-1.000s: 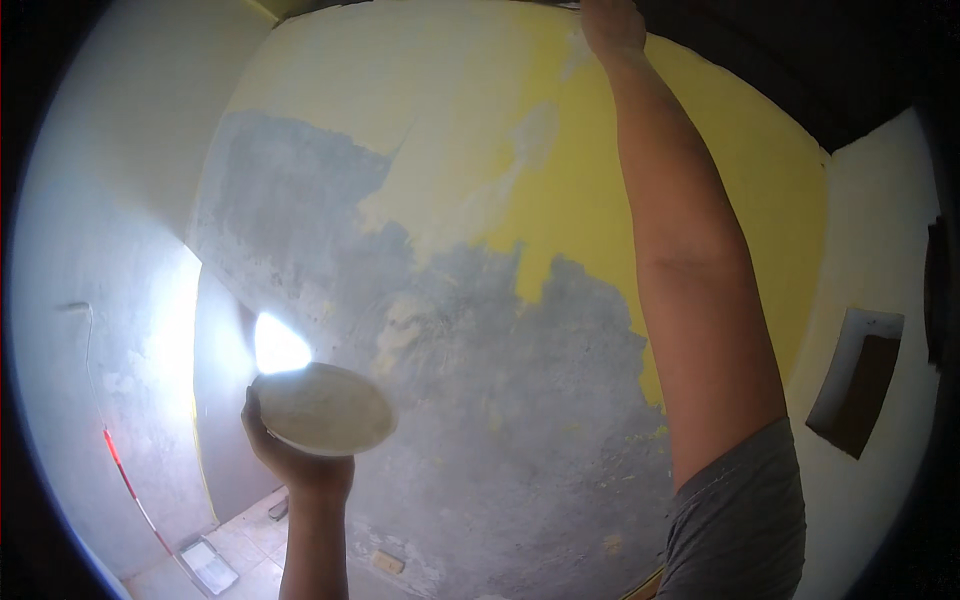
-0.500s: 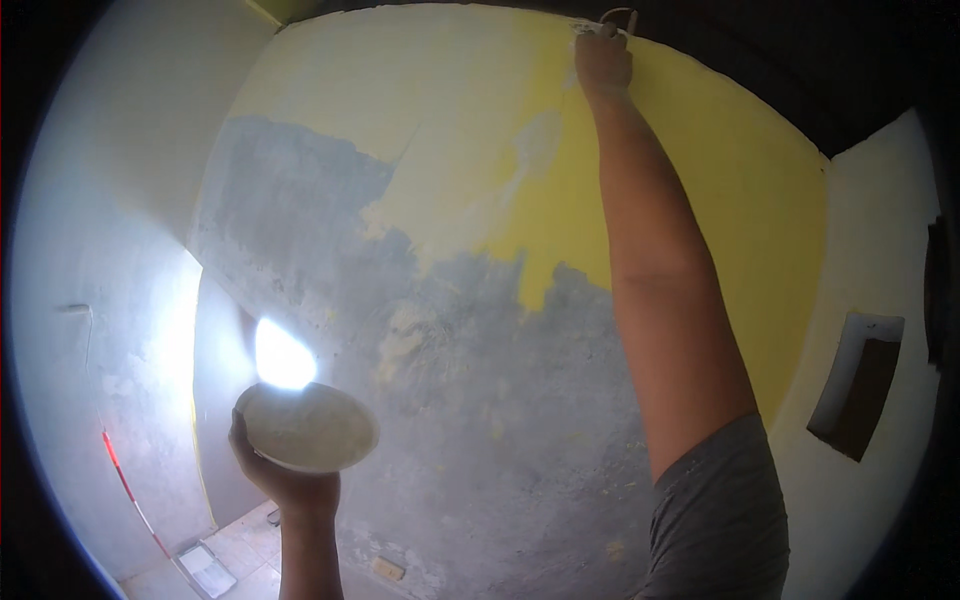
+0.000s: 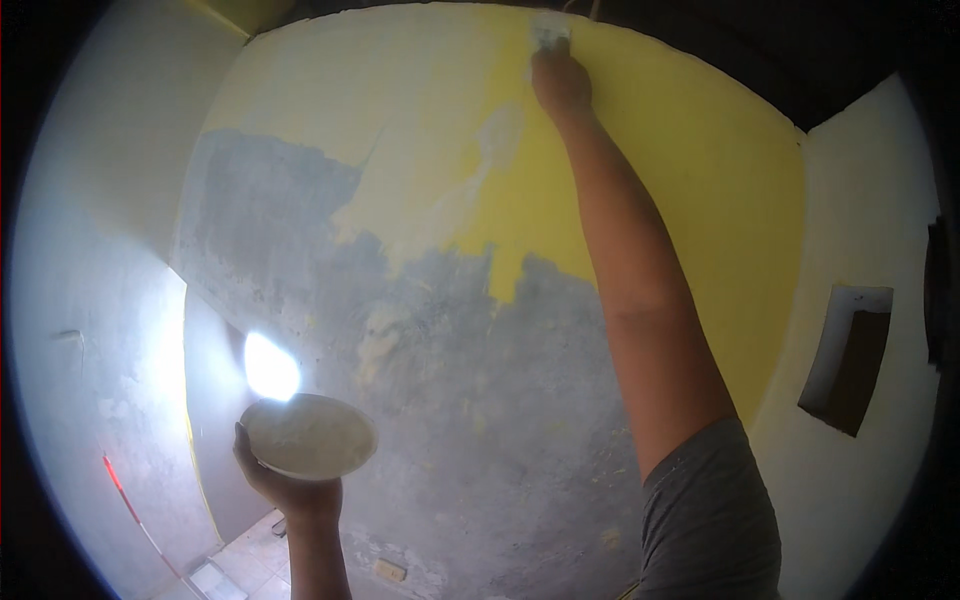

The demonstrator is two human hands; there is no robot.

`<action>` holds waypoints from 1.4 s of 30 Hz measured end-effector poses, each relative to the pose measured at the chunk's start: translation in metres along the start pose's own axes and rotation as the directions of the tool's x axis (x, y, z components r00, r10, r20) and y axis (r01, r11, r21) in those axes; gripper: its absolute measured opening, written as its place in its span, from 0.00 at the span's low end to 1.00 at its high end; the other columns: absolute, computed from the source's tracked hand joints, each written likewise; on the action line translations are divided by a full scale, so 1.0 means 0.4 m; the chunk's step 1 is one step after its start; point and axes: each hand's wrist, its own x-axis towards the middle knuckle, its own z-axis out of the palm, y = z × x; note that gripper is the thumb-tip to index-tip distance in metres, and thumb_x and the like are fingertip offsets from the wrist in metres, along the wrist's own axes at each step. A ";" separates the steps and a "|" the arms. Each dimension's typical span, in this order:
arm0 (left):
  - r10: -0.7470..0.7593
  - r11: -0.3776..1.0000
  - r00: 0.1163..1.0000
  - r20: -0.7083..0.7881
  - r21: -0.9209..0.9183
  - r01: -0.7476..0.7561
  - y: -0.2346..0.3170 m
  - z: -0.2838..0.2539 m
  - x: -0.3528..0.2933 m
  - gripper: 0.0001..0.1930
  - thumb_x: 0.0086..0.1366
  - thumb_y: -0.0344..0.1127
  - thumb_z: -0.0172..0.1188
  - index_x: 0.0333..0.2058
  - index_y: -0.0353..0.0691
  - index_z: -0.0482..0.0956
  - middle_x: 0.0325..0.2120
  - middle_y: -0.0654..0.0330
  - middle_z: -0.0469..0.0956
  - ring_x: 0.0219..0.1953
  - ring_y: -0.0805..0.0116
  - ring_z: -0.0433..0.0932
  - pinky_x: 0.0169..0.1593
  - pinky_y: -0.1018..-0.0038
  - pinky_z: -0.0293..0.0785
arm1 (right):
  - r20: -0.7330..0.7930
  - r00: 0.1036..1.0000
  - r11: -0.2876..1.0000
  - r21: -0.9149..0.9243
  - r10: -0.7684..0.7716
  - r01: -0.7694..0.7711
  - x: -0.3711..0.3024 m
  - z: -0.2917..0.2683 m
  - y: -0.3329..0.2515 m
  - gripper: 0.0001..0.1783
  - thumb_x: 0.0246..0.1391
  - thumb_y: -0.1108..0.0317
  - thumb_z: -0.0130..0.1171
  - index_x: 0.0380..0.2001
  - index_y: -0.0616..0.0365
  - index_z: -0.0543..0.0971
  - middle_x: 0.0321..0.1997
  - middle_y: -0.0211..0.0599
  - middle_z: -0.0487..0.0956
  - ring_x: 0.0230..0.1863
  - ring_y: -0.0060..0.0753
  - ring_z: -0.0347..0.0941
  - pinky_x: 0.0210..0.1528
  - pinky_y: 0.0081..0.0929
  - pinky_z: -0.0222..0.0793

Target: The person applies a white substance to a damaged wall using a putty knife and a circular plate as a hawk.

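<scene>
Dim; white glare (image 3: 271, 367) left; edges bowed, black.

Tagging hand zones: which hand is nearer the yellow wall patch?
Right. The right hand is at the upper left of the yellow wall patch; the left hand, holding a bowl, is below-left of it.

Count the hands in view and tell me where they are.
2. The left hand holds the bowl at the lower left; the right hand holds a whitish tool near the top of the wall.
</scene>
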 end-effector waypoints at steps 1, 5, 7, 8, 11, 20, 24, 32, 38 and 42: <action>-0.004 1.000 1.000 0.002 0.002 0.004 0.003 0.004 -0.002 0.17 0.80 0.42 0.46 0.60 0.40 0.67 0.56 0.55 0.71 0.59 0.60 0.73 0.61 0.59 0.78 | 0.003 1.000 1.000 -0.002 0.003 -0.003 -0.012 -0.002 -0.006 0.13 0.63 0.66 0.57 0.45 0.55 0.87 0.57 0.50 0.75 0.50 0.50 0.84 0.46 0.42 0.86; 0.026 0.997 0.978 -0.208 0.073 -0.011 0.028 0.056 0.000 0.22 0.73 0.46 0.51 0.58 0.40 0.71 0.53 0.55 0.75 0.57 0.58 0.75 0.61 0.58 0.73 | 0.015 1.000 1.000 -0.009 0.007 -0.007 -0.049 -0.015 -0.037 0.12 0.62 0.65 0.59 0.43 0.56 0.88 0.56 0.50 0.75 0.49 0.47 0.84 0.44 0.39 0.87; 0.045 0.990 0.959 -0.280 0.139 -0.006 0.044 0.077 0.000 0.30 0.75 0.63 0.42 0.54 0.41 0.77 0.50 0.56 0.78 0.56 0.56 0.75 0.61 0.55 0.70 | 0.005 1.000 1.000 -0.028 0.012 -0.011 -0.068 -0.027 -0.048 0.12 0.62 0.65 0.60 0.42 0.56 0.88 0.55 0.50 0.75 0.49 0.46 0.84 0.44 0.38 0.87; 0.056 0.988 0.962 -0.267 0.156 -0.014 0.053 0.083 -0.001 0.31 0.75 0.63 0.41 0.54 0.41 0.76 0.50 0.56 0.78 0.56 0.56 0.76 0.61 0.55 0.70 | 0.014 1.000 1.000 -0.012 0.010 -0.010 -0.080 -0.035 -0.051 0.11 0.62 0.65 0.60 0.42 0.56 0.88 0.54 0.49 0.75 0.49 0.46 0.83 0.43 0.38 0.87; 0.044 0.999 0.969 -0.243 0.038 -0.036 0.082 0.063 -0.003 0.26 0.64 0.42 0.58 0.58 0.37 0.70 0.54 0.53 0.75 0.58 0.57 0.75 0.62 0.59 0.73 | 0.019 1.000 1.000 0.011 0.015 -0.015 -0.116 -0.064 -0.070 0.10 0.61 0.66 0.62 0.40 0.57 0.88 0.52 0.49 0.76 0.48 0.45 0.83 0.42 0.37 0.87; 0.080 0.992 0.965 -0.248 0.111 -0.054 0.158 0.081 -0.013 0.27 0.64 0.41 0.58 0.60 0.38 0.69 0.55 0.52 0.75 0.58 0.56 0.75 0.62 0.58 0.73 | 0.114 0.993 0.995 0.092 0.038 -0.048 -0.265 -0.193 -0.141 0.08 0.59 0.69 0.62 0.36 0.59 0.88 0.49 0.51 0.76 0.41 0.45 0.85 0.40 0.36 0.87; 0.129 0.953 0.959 -0.254 0.299 -0.049 0.160 0.087 -0.012 0.31 0.76 0.62 0.40 0.57 0.41 0.75 0.53 0.54 0.76 0.58 0.53 0.75 0.62 0.54 0.71 | 0.103 0.994 0.990 0.142 -0.023 0.008 -0.340 -0.276 -0.121 0.08 0.58 0.71 0.62 0.37 0.60 0.87 0.48 0.55 0.76 0.38 0.50 0.85 0.38 0.41 0.85; -0.181 0.939 0.981 -0.064 -0.307 0.153 0.105 0.126 -0.038 0.32 0.74 0.64 0.45 0.59 0.43 0.75 0.56 0.55 0.78 0.61 0.54 0.74 0.66 0.52 0.68 | 0.122 0.983 0.441 0.881 0.139 -0.172 -0.592 -0.467 -0.142 0.16 0.60 0.75 0.59 0.51 0.68 0.82 0.41 0.50 0.83 0.38 0.45 0.81 0.44 0.34 0.77; -0.263 0.923 0.965 0.014 -0.288 0.256 0.018 0.175 -0.072 0.32 0.72 0.65 0.46 0.57 0.43 0.77 0.55 0.57 0.79 0.60 0.54 0.74 0.66 0.52 0.69 | 0.458 0.888 -0.057 0.886 -0.039 -0.459 -0.930 -0.576 -0.231 0.24 0.60 0.79 0.59 0.61 0.64 0.79 0.36 0.37 0.81 0.28 0.27 0.70 0.34 0.24 0.71; -0.276 0.923 0.961 0.032 -0.271 0.274 0.045 0.153 -0.068 0.34 0.71 0.67 0.46 0.57 0.43 0.77 0.54 0.56 0.78 0.59 0.53 0.75 0.64 0.52 0.69 | 0.278 0.945 0.199 0.949 -0.170 -0.243 -1.086 -0.632 -0.306 0.30 0.59 0.81 0.58 0.64 0.50 0.80 0.39 0.35 0.76 0.25 0.27 0.70 0.27 0.24 0.71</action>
